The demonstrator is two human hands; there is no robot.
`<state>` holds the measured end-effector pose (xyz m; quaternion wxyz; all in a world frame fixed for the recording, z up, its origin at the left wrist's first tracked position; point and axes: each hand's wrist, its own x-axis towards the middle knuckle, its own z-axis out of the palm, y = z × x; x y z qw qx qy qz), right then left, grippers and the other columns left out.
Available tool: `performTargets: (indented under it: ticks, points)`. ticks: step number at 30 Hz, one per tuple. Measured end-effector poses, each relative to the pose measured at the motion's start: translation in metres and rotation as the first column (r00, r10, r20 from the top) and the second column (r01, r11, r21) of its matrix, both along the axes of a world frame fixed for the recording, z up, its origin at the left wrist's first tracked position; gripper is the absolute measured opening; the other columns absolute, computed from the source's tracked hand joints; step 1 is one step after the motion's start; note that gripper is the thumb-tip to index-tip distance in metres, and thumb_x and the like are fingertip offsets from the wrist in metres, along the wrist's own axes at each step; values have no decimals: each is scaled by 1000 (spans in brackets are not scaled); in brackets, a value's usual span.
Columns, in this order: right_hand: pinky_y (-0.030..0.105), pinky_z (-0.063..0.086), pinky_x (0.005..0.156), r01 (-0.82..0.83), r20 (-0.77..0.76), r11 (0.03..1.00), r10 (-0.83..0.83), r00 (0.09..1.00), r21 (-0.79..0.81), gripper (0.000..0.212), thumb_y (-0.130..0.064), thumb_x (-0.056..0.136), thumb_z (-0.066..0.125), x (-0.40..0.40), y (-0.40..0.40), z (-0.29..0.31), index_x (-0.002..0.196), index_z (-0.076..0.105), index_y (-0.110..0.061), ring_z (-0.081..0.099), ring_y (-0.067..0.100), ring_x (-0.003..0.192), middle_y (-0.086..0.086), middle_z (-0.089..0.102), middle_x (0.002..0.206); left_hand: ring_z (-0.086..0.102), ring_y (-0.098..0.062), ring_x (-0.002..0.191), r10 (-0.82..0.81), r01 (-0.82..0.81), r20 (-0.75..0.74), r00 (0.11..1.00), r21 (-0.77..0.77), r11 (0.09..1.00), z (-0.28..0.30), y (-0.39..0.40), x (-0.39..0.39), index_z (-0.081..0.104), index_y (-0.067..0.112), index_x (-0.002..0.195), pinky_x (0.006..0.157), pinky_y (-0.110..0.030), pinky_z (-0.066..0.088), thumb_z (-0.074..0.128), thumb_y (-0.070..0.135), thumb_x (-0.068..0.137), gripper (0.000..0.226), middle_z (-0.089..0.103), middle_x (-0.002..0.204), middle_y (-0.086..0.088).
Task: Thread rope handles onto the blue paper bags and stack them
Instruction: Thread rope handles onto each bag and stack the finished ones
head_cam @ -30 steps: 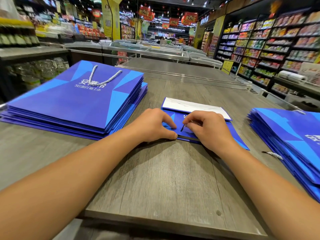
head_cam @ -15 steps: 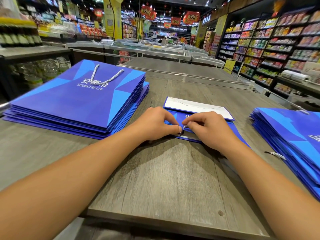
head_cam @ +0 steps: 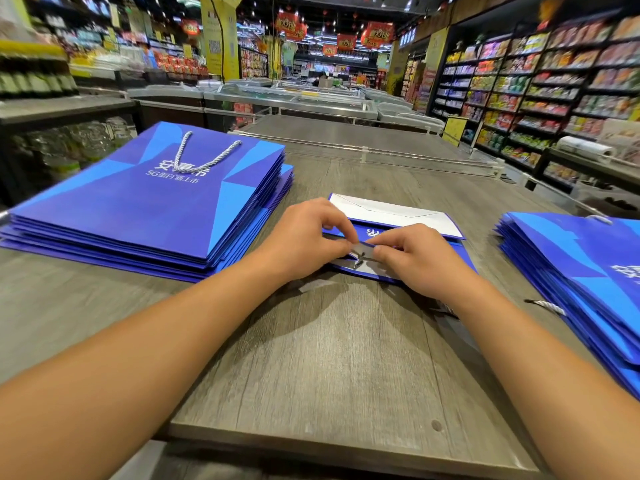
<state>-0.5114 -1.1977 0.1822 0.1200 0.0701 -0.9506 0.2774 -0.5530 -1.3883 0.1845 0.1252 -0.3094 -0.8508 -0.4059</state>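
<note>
A flat blue paper bag lies in the middle of the table, its white folded bottom turned away from me. My left hand pinches the bag's near top edge and lifts it a little. My right hand pinches a rope end with a dark tip at the same edge. On the left lies a stack of blue bags, the top one with a grey-white rope handle. A second stack of blue bags sits at the right.
A loose rope end pokes out from the right stack. The grey wooden table ends close to me. Beyond it stand glass-topped freezer chests and, on the right, store shelves.
Both hands have lifted the bag's near edge, showing a grey inner strip. The rope's dark tip now lies at that edge between my fingers. The camera has come a little closer.
</note>
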Motion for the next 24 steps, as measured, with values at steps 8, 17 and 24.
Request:
performTargets:
  ticks: [8,17,24]
  points:
    - [29,40,60,85,-55,996,-85,995,10,34,-16,95,54,2,-11,1,63,62,-25,51,17,67,-3,56,59,48,-5,88,112,-126,-103,988,-134,983,-3,10,8,78,23,78,82,-21,31,74,38,80,16,60,91,9]
    - [38,48,84,138,-120,989,-144,982,-53,20,-19,93,57,6,-29,4,93,77,-20,59,19,97,-3,74,93,44,-18,98,203,-230,-194,960,-127,965,-8,15,10,70,23,72,80,-29,40,71,28,83,12,59,97,10]
    - [21,43,57,178,49,863,-176,983,-473,9,-17,83,72,7,-20,1,77,73,-23,59,6,63,-8,71,74,45,-13,97,154,-168,-171,973,-72,983,-8,12,7,67,18,64,73,-10,30,72,20,79,16,58,96,10]
